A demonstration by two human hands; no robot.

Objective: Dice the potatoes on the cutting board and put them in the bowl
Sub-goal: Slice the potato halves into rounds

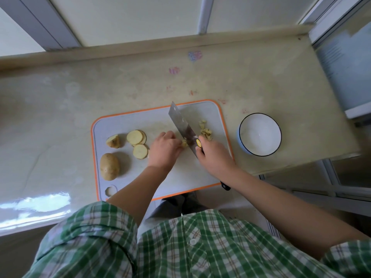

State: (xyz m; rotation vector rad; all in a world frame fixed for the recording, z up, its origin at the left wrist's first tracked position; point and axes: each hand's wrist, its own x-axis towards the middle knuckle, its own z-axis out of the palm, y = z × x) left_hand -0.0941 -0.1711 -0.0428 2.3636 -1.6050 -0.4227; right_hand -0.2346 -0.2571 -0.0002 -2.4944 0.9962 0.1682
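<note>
A grey cutting board (128, 123) with an orange rim lies on the counter. On its left are a whole potato (109, 166), a potato end piece (113, 141) and several round slices (137, 137). My left hand (164, 149) holds down potato strips (184, 143) with curled fingers. My right hand (213, 155) grips the handle of a cleaver (181, 125), whose blade sits against the strips. A small pile of diced potato (205, 129) lies to the right of the blade. An empty white bowl (260, 134) stands right of the board.
The beige counter (80, 93) ends at a raised back ledge (140, 49) under a window. Its right edge drops off just past the bowl. The board's front edge overhangs the counter near my green plaid shirt (180, 247).
</note>
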